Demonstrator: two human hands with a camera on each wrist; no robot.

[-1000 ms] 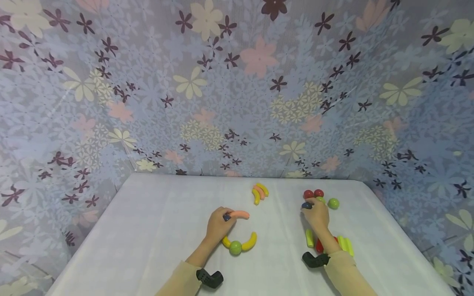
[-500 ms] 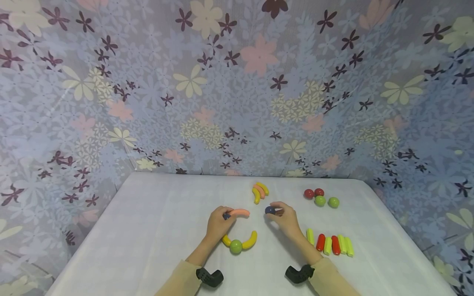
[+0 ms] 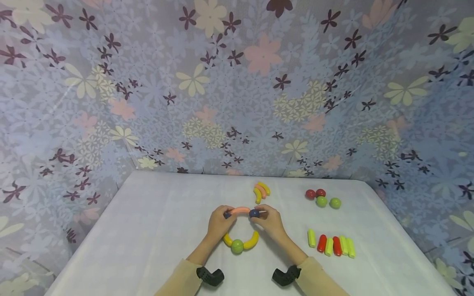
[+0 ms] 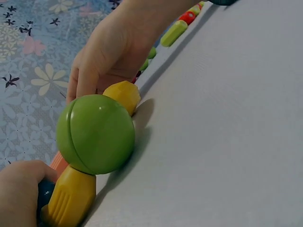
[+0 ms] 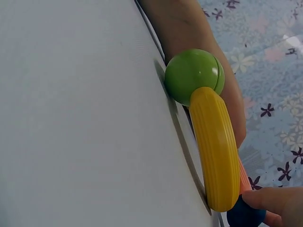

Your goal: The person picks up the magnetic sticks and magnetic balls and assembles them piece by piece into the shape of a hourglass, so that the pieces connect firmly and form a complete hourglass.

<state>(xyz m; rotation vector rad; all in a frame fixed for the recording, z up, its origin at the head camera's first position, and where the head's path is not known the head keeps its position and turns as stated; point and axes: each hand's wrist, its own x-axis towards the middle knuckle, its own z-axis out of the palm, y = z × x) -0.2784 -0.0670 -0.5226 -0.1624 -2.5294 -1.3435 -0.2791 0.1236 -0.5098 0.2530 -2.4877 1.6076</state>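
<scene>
My left hand grips a dark blue ball at the left end of a curved orange stick. At the stick's right end, my right hand pinches a second blue ball between thumb and fingers; whether the two are joined I cannot tell. Nearer to me, a green ball sits between two curved yellow sticks, the left one partly behind my left hand and the right one in full view. In the right wrist view, the yellow stick meets the green ball.
Two yellow curved sticks and an orange one lie farther back on the white table. To the right are two red balls, two green balls, and a row of short green and red sticks. A flowered curtain hangs behind.
My right hand has carried the blue ball leftward from beside the red and green balls to the orange stick's right end. My left hand has stayed nearly still.
</scene>
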